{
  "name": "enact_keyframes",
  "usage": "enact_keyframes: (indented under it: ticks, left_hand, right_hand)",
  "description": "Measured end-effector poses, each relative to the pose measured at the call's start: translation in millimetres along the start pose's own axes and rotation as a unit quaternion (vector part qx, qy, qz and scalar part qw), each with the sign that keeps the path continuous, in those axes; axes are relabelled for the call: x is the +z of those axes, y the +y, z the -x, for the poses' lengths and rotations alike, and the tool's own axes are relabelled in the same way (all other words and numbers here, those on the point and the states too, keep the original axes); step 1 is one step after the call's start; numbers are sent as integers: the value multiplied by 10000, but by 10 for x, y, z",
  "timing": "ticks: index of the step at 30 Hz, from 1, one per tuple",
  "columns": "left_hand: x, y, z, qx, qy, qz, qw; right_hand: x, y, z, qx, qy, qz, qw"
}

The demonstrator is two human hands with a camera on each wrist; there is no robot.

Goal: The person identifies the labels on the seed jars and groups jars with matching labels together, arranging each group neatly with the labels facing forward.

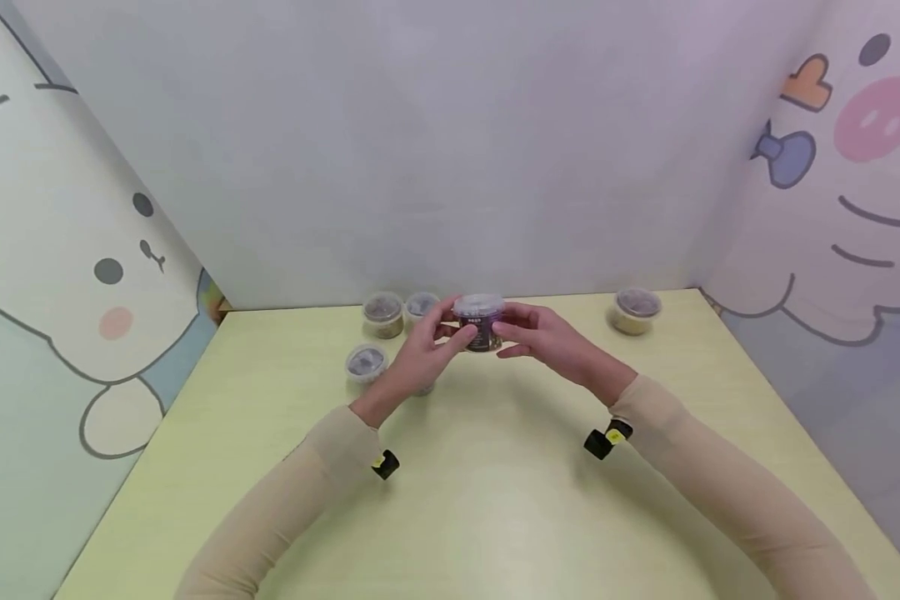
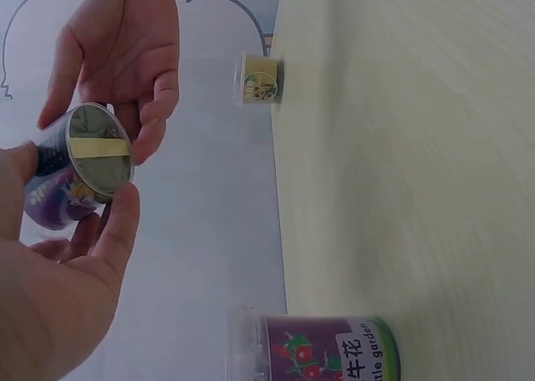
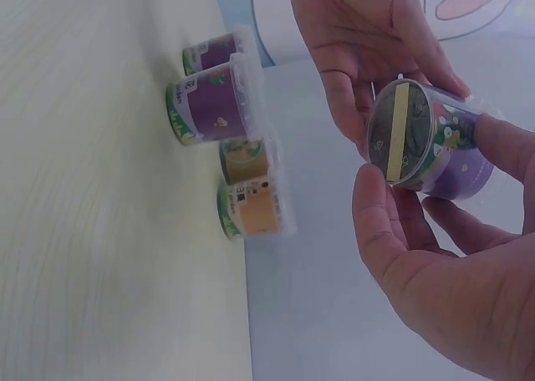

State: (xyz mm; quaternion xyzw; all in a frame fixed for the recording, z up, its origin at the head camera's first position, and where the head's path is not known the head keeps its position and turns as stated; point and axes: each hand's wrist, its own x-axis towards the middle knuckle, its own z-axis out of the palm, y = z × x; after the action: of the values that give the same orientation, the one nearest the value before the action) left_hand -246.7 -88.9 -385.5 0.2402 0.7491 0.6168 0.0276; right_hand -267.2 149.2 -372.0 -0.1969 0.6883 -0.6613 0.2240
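Fingers curled, we grip the purple-labelled, clear-lidded round plastic cup between our left hand and right hand, neither nearer, its axis nearly upright, lid uppermost, above the pale yellow-green worktop.

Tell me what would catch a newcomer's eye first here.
Probably the purple lidded cup, held above the pale table in both hands. The large cartoon faces at the head view's left and right edges also stand out, as does a lone cup at the table's back right.
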Motion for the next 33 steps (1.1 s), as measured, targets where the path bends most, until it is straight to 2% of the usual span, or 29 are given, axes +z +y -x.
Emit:
enact_keyframes:
  ticks: [3,7,10,15,22,33]
  left_hand:
    - [-18,-12,13,80,-13,30,10000]
    - [-41,-65,66,10,40,57,10000]
    - [-55,-89,77,-23,-54,2,10000]
    - [-68,-58,65,-22,-49,-121,9999]
    - [-45,-15,29,-10,-213,72,9997]
    - [-63,8,-7,81,-240,176,9995]
  right_hand:
    - [17,-18,7,-37,-75,3,10000]
    - [52,2,1,4,-201,-122,9997]
    - [60,18,7,50,-161,-154,9997]
    - [49,17,-8,7,-146,-114,9998]
    - [14,-15,42,25,-88,-97,9999]
    - [-3,-57,37,-12,-67,-191,9998]
